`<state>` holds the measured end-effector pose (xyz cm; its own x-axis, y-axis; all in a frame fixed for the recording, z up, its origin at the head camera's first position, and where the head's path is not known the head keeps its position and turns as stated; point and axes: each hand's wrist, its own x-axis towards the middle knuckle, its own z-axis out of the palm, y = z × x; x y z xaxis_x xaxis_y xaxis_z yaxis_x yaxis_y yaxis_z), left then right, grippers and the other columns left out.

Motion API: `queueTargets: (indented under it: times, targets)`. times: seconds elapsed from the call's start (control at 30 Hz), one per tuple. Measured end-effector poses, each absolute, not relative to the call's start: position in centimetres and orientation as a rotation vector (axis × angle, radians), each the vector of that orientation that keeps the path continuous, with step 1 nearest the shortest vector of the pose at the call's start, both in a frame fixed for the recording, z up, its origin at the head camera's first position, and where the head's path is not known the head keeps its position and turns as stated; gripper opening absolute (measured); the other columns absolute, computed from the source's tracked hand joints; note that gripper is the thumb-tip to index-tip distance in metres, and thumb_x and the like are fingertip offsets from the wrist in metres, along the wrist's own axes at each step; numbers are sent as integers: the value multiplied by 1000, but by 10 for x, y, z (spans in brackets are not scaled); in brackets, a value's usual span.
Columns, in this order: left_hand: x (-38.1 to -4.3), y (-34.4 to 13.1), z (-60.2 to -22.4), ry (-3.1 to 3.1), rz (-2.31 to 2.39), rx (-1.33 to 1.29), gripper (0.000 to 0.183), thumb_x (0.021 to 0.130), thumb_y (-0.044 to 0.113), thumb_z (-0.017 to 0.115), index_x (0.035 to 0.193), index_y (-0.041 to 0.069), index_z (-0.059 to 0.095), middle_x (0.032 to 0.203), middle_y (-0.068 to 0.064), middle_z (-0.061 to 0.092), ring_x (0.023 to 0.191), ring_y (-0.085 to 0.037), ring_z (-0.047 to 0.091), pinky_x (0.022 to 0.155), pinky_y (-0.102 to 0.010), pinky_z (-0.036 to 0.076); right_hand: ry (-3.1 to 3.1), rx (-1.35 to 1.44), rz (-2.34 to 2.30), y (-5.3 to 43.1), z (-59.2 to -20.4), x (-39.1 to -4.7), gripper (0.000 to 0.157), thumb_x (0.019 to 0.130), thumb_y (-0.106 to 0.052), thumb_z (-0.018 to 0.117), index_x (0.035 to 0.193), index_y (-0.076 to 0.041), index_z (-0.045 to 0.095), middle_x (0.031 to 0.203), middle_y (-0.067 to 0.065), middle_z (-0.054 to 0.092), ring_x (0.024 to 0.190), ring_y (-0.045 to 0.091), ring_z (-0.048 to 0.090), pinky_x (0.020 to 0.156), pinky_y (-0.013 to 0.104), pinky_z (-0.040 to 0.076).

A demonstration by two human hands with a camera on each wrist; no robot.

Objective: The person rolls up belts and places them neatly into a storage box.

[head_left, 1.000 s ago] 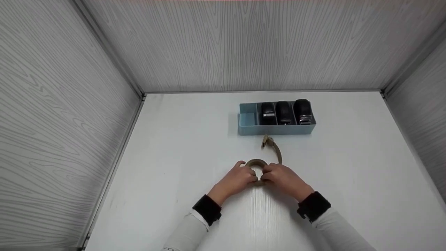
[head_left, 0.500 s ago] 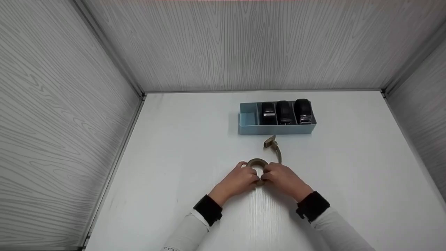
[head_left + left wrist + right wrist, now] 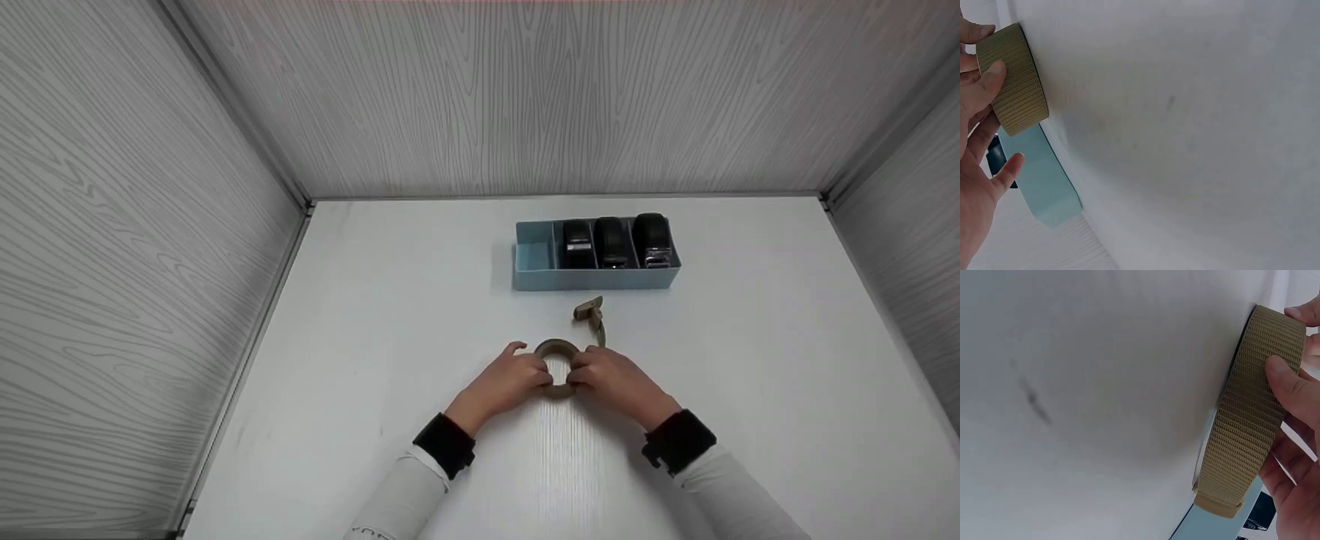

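Note:
A tan webbing belt stands on edge as a round coil between both hands, in the lower middle of the head view. My left hand grips the coil's left side, its thumb on the ribbed outer face of the belt in the left wrist view. On the other side my right hand pinches the belt; the right wrist view shows its thumb pressing the band. A short tail runs forward past the right hand and ends in a tan buckle.
Beyond the buckle sits a light-blue divided box. Three of its compartments hold dark rolled items, one with a shiny band; the leftmost compartment shows its bare floor. Grey wood-grain panels enclose the white table.
The belt's free tail has become shorter. Its buckle has turned and shifted slightly right and nearer to the hands, which stay round the coil in nearly the same place.

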<state>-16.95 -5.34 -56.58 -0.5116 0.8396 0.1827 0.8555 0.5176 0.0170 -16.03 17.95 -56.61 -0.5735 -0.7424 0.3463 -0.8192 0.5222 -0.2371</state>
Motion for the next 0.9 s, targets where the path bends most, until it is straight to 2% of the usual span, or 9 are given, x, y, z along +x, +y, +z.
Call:
queueTargets:
  times: [0.13, 0.23, 0.4, 0.53, 0.73, 0.9]
  targets:
    - [-166, -50, -565, -2603, -114, -1433, 6, 90, 23, 71, 90, 23, 77, 90, 9, 70, 93, -11, 64, 99, -46, 42, -2515, 1350, 536, 175, -568, -157, 13, 75, -3, 78, 80, -14, 75, 82, -1, 62, 71, 17, 51, 62, 29, 44]
    - [-163, -48, -564, -2603, -72, -1430, 8, 91, 28, 70, 90, 25, 77, 90, 11, 70, 94, -11, 64, 99, -46, 42, -2487, 1379, 524, 173, -568, -157, 11, 74, -6, 80, 81, -13, 75, 80, -1, 61, 70, 16, 51, 61, 27, 43]
    - [-165, -49, -565, -2620, -54, -1439, 13, 93, 22, 65, 88, 27, 77, 93, 13, 70, 99, -9, 62, 100, -46, 41, -2489, 1371, 515, 179, -566, -162, 18, 71, -3, 82, 86, -11, 76, 88, 1, 66, 76, 19, 59, 66, 32, 48]
    - [-172, -54, -567, -2618, -75, -1449, 17, 94, 17, 63, 91, 26, 77, 97, 11, 70, 104, -9, 60, 102, -46, 39, -2497, 1368, 528, 184, -566, -166, 18, 73, -3, 81, 90, -10, 77, 95, 3, 67, 84, 21, 61, 71, 35, 50]
    - [-175, -56, -564, -2623, -12, -1406, 16, 95, 14, 62, 99, 23, 76, 103, 11, 70, 117, -11, 55, 104, -47, 37, -2422, 1348, 464, 176, -572, -164, 11, 73, -6, 78, 83, -11, 75, 84, 2, 61, 73, 20, 54, 64, 32, 45]
    - [-167, -53, -565, -2565, -4, -1377, 11, 93, 22, 67, 97, 26, 76, 97, 13, 70, 110, -12, 58, 103, -49, 38, -2409, 1341, 346, 168, -572, -159, 8, 75, -9, 77, 80, -12, 72, 81, 1, 62, 70, 20, 53, 62, 31, 44]
